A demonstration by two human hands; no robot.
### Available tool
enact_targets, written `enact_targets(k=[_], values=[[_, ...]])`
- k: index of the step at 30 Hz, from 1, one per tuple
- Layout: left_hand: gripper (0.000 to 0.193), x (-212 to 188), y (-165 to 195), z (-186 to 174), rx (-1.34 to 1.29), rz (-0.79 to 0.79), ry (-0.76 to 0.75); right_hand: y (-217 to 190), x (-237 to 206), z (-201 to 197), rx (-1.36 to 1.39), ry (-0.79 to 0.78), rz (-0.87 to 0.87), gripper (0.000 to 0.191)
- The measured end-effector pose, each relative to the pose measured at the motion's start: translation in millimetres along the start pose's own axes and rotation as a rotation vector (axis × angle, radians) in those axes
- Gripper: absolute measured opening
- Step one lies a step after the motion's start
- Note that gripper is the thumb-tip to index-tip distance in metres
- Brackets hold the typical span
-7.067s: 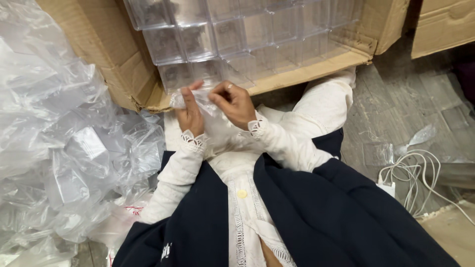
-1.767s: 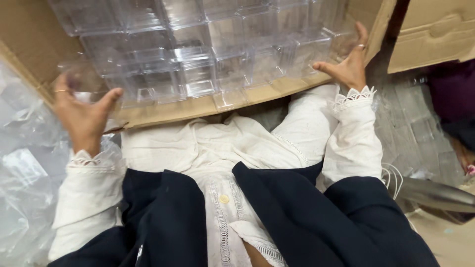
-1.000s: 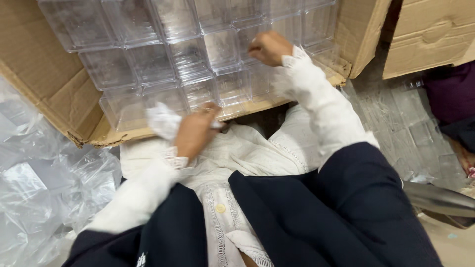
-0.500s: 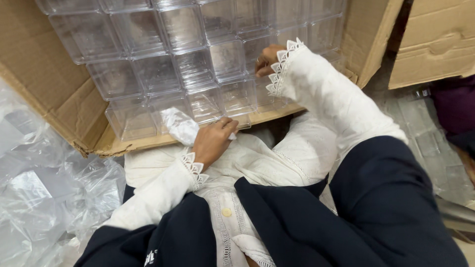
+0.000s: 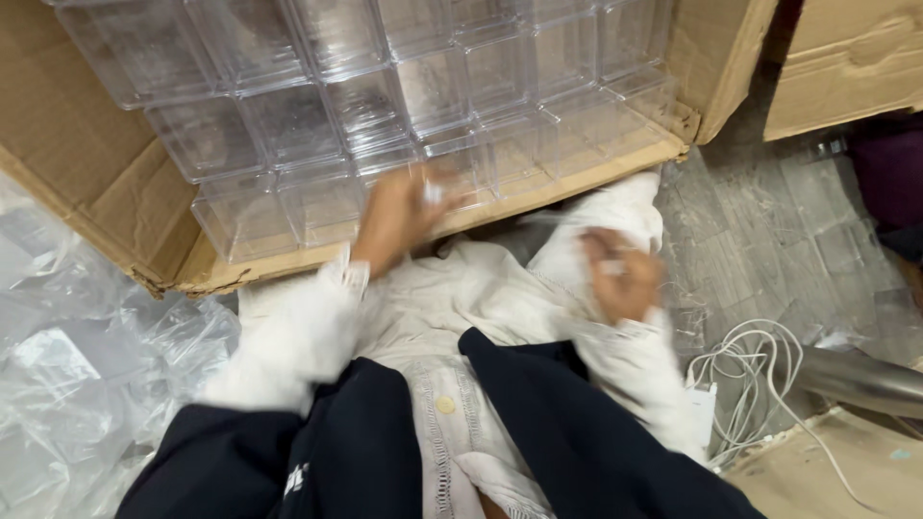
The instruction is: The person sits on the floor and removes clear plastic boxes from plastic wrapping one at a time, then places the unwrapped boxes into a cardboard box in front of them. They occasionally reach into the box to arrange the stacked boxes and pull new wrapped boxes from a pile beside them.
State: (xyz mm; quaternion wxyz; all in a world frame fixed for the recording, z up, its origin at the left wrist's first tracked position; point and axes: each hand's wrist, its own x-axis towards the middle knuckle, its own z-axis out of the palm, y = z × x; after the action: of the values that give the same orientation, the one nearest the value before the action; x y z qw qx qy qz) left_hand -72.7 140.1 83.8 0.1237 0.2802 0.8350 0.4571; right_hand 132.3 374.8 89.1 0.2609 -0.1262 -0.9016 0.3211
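Over my lap, at the front edge of the cardboard box point(image 5: 87, 183), my left hand point(image 5: 399, 211) reached up to the clear plastic boxes point(image 5: 365, 106) that filled it in rows. This hand was blurred, so I cannot tell if its fingers were spread or closed; its fingertips seemed to be at the lowest row of the clear boxes, near something small and pale that I could not make out. My right hand point(image 5: 623, 279) was lower, over my white shirt point(image 5: 481, 288), well apart from the box, and it looked curled loosely, but the blur hid if it pinched anything. The clear boxes stood tight side by side inside the cardboard box, which lay tilted toward me. At my left lay crumpled clear plastic bags point(image 5: 87, 365). At my right, on the floor, a white cable point(image 5: 750, 375) lay in loops beside a second cardboard box point(image 5: 846, 58).
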Motion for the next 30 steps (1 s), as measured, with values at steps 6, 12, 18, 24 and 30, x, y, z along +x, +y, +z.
enact_targets(k=[6,12,18,24,30], values=[[0.015,106,-54,36,0.76,0.372,-0.048,82,-50,-19,-0.397,-0.138,-0.139,0.061],[0.016,130,-27,1,0.629,0.363,-0.089,90,-36,-22,-0.575,-0.395,0.037,0.088],[0.052,57,24,-44,0.139,0.144,-0.05,-19,17,1,0.17,-0.039,-0.156,0.093],[0.075,-48,-1,-32,-0.668,-0.215,-0.091,-84,17,66,0.277,-0.139,-0.37,0.099],[0.108,-117,-33,-23,-1.078,0.052,-0.133,-106,-19,109,0.75,-0.323,-0.091,0.094]])
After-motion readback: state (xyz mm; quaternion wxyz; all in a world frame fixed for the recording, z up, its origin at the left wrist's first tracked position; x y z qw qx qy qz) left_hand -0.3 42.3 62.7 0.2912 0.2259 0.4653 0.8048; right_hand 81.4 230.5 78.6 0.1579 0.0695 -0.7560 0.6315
